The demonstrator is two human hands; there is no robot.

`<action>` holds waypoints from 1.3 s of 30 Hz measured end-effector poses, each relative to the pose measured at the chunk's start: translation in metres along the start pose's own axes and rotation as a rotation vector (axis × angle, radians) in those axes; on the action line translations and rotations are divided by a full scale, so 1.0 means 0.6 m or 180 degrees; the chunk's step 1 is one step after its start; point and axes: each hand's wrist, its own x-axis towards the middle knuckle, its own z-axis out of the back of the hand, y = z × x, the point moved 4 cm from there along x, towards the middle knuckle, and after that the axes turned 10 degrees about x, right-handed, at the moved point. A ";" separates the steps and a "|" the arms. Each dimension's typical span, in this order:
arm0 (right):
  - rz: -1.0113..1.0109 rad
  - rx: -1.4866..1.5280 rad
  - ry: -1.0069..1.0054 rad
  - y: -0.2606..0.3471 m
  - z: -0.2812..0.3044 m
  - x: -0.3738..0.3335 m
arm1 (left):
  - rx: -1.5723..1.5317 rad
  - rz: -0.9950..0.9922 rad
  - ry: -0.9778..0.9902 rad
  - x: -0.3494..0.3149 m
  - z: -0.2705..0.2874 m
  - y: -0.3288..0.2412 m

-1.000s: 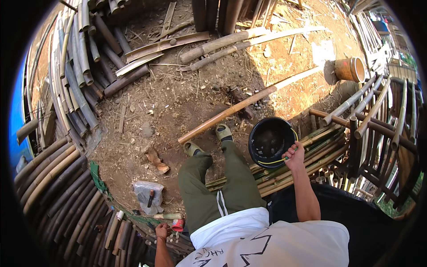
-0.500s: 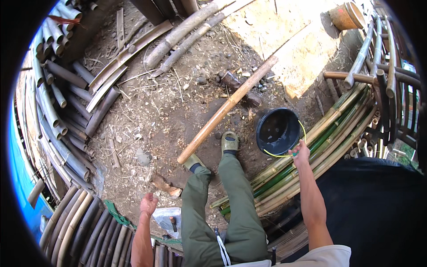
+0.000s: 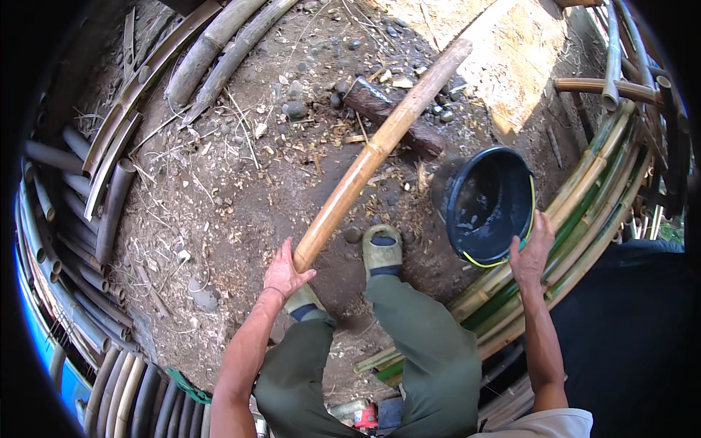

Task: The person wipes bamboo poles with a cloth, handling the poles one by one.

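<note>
A thick tan bamboo pole (image 3: 359, 169) slants across the ground, its middle over a short dark log (image 3: 380, 109). At the pole's near end is my left hand (image 3: 286, 271), fingers and thumb spread to either side of it, the palm close against the end. To the right, a black bucket (image 3: 456, 191) with a thin yellow-green handle (image 3: 532, 193) leans toward me. My right hand (image 3: 532, 254) grips its right rim, the thumb on the inner side. Pale specks and a wet gleam show inside the bucket. My feet stand between pole and bucket.
Green and tan bamboo poles (image 3: 584, 212) lie along the right side, beside a black sheet (image 3: 621, 328). Dark bamboo lengths (image 3: 80, 255) are stacked at left. Split bamboo pieces (image 3: 120, 139) lie at the upper left. Stones (image 3: 294, 110) and chips litter the dirt.
My left hand has moved up and forward to the pole's near end. My right hand has shifted from the bucket's handle to its rim, and the bucket has tilted. The view has moved closer.
</note>
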 end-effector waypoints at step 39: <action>-0.2333 0.3687 0.1151 -0.107 -0.433 0.151 | -0.2009 0.4370 -0.1845 -0.341 -0.289 0.600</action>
